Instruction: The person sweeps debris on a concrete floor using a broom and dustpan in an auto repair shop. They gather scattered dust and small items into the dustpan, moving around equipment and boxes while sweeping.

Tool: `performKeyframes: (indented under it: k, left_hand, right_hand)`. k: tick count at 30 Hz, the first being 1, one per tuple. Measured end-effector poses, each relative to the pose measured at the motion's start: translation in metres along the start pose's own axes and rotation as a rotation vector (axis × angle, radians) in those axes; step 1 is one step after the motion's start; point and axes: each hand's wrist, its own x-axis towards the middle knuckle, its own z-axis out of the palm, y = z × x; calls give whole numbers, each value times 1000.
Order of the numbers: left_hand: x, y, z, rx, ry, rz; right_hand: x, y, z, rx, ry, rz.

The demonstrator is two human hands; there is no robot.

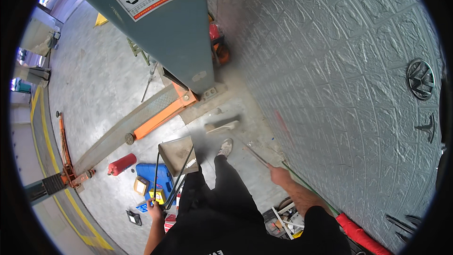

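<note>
My left hand (154, 208) is closed round the dark frame handle of a dustpan (178, 155). The pan is grey-beige and tilted, held in front of my left leg, with some light specks near its right side. In my right hand (280, 175) is the thin stick of a broom (255, 154), gripped near its upper end. The stick slants forward and left to the pale broom head (222, 127), which is at the floor just ahead of my shoe (226, 148).
A grey-green lift post (174, 38) rises ahead, with an orange lift arm (160, 119) low at its base. A textured wall (325, 85) runs along the right. Left of me lie a red cylinder (121, 164), a blue case (153, 174) and small boxes. Tools (285, 222) fill a container behind right.
</note>
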Motion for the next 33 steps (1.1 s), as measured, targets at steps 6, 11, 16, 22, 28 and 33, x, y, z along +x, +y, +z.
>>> performKeyframes:
  k: [6, 11, 16, 22, 28, 33]
  left_hand:
    - [-10, 12, 0, -80, 3, -35]
    - [-32, 22, -12, -55, 22, -103]
    - [-32, 26, -17, -41, 32, -59]
    - [-20, 28, -1, 2, -16, -48]
    - [-6, 40, 13, 19, -86, -23]
    - [-4, 28, 16, 101, -84, -34]
  right_hand:
    - [125, -105, 14, -19, 178, -227]
    - [222, -152, 0, -73, 313, -232]
    - [244, -84, -43, -127, 227, -120]
    - [206, -12, -78, -5, 205, 28]
    - [156, 16, -109, 50, 234, 85]
    - [97, 33, -110, 46, 183, 94]
